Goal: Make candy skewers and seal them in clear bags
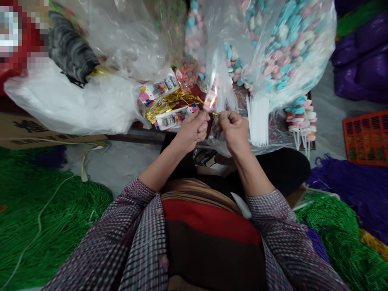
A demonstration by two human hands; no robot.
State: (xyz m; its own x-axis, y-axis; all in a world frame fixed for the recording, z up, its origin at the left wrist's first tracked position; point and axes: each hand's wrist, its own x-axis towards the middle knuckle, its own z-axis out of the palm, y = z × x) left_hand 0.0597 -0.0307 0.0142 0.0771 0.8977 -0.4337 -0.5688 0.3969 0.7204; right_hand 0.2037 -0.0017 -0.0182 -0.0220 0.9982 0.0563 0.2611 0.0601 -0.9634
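Observation:
My left hand (194, 128) is closed around the gathered lower end of a small clear printed bag with a pink candy skewer (211, 97) inside, held upright. Right beside it, my right hand (233, 127) pinches a gold twist tie (216, 114) at the neck of that bag. A pile of gold twist ties (165, 104) lies left of my hands, between two stacks of printed bags (174, 117). White sticks (258, 121) lie bundled to the right of my right hand. Finished-looking candy skewers (301, 119) in pink, blue and white rest at the table's right end.
Large clear bags of pink, blue and white candies (280, 52) stand at the back. White plastic bags (72, 101) cover the left side, beside a cardboard box (45, 133). Green netting (54, 218) lies on the floor. An orange crate (366, 137) sits at far right.

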